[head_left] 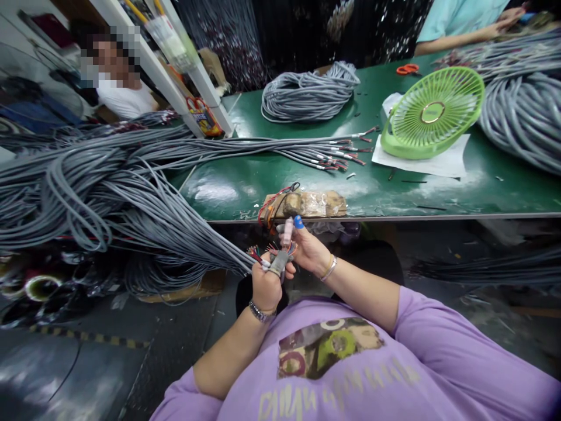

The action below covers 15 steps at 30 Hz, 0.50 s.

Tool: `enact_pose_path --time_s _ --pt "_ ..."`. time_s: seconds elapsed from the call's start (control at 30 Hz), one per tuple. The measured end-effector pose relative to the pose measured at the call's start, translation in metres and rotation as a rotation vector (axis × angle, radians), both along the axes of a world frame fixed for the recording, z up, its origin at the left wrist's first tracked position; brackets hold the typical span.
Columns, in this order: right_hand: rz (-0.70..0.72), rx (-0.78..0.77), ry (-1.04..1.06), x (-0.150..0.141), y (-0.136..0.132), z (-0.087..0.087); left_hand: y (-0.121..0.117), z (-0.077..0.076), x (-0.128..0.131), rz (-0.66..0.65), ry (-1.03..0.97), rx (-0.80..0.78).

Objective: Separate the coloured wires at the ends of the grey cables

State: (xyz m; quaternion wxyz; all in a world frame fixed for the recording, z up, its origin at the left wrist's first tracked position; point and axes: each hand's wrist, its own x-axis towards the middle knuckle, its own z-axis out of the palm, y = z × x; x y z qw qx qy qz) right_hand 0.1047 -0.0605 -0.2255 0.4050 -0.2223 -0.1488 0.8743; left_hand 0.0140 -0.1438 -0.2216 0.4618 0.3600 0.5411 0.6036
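My left hand (pixel 267 283) is closed around the ends of several grey cables (pixel 236 255), just below the bench's front edge. Thin coloured wires (pixel 255 254) fan out of the cable ends above that fist. Close against it, my right hand (pixel 310 250) has its fingers curled at more of these fine wires. A blue cover sits on one of its fingertips, and pinkish tape wraps another finger. A wrapped finger of the left hand partly hides the wire tips. Just beyond both hands, a small taped block (pixel 313 204) with red and black leads lies on the bench edge.
A green bench (pixel 245 187) spans ahead, with a large grey cable pile (pixel 74 187) at left. Stripped cable ends (pixel 337 158), a cable coil (pixel 309 93), a green fan (pixel 433 114) and orange scissors (pixel 407 69) lie on it. Two other people are across the bench.
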Motion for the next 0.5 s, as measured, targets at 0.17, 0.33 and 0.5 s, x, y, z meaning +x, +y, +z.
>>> enact_pose_path --time_s 0.17,0.33,0.5 --pt "0.056 -0.031 0.034 0.007 -0.001 -0.003 -0.01 -0.001 -0.004 -0.007 0.028 0.022" --pt "0.144 0.046 -0.011 0.013 0.002 -0.003 -0.013 0.0 -0.006 0.015 0.022 0.054" --pt "0.056 0.14 -0.093 0.01 0.001 -0.003 -0.007 0.003 -0.003 0.03 0.013 0.086"
